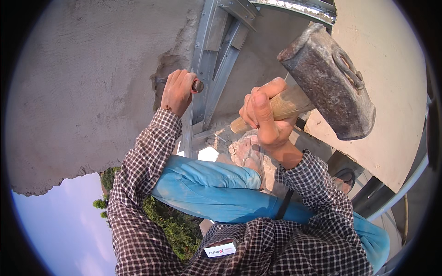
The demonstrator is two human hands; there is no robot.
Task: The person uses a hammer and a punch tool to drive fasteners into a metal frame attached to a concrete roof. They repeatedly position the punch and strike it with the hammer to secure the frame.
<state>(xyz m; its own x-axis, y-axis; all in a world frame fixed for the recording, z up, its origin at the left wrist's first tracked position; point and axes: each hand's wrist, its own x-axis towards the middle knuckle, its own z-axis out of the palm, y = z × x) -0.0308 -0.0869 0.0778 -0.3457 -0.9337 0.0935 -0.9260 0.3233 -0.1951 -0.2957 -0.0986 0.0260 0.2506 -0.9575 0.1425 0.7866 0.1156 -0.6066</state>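
My left hand point(177, 90) grips a steel chisel point(198, 86), its round struck end standing out past my thumb side. The chisel's other end reaches into a rough, chipped recess point(172, 62) in the grey plastered wall point(96, 79). To the right, my right hand point(264, 110) is closed around the wooden handle point(293, 100) of a club hammer. The heavy, worn steel head point(328, 79) is raised, apart from the chisel, with a bent metal piece on its top face.
A galvanised metal frame point(202, 69) runs beside the recess. Broken plaster rubble point(238, 148) lies around my sandalled foot point(253, 155). A pale panel point(373, 148) stands at the right. Green foliage point(169, 220) and sky show beyond the wall's ragged lower edge.
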